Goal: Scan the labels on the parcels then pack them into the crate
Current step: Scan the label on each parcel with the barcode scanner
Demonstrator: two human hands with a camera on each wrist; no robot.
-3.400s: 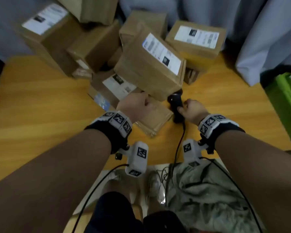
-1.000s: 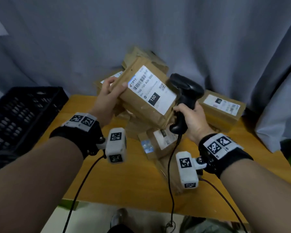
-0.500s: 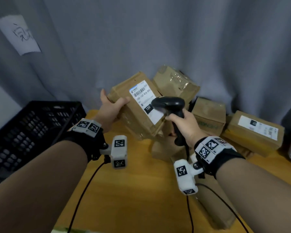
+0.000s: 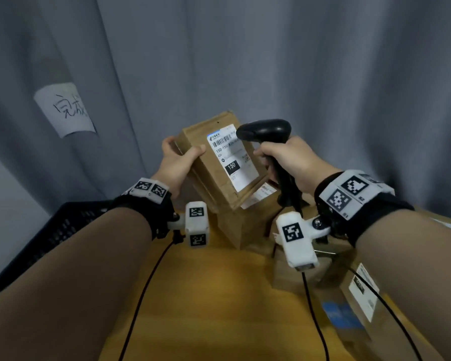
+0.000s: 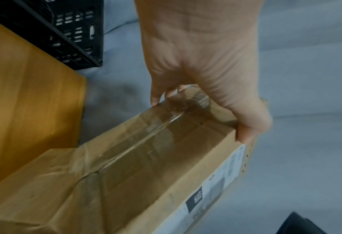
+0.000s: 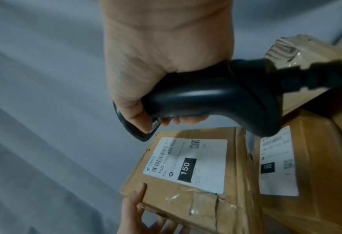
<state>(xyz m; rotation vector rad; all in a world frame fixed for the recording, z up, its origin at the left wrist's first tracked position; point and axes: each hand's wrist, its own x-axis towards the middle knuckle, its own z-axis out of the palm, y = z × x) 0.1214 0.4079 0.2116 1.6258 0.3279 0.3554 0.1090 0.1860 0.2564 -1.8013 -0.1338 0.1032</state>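
Observation:
My left hand grips the left end of a brown cardboard parcel, held tilted in the air with its white label facing me. In the left wrist view the thumb and fingers of this hand clamp the parcel's taped end. My right hand grips the handle of a black barcode scanner, whose head points at the label's top from just to the right. The right wrist view shows the scanner just above the label. A black crate stands at the left.
More cardboard parcels are piled on the wooden table under and right of my hands, one labelled parcel near the right edge. A grey curtain with a handwritten paper note hangs behind. Cables trail from my wrists.
I lifted the parcel off the pile and picked up the scanner. In the last second both hands rose, and the scanner's head closed in on the label.

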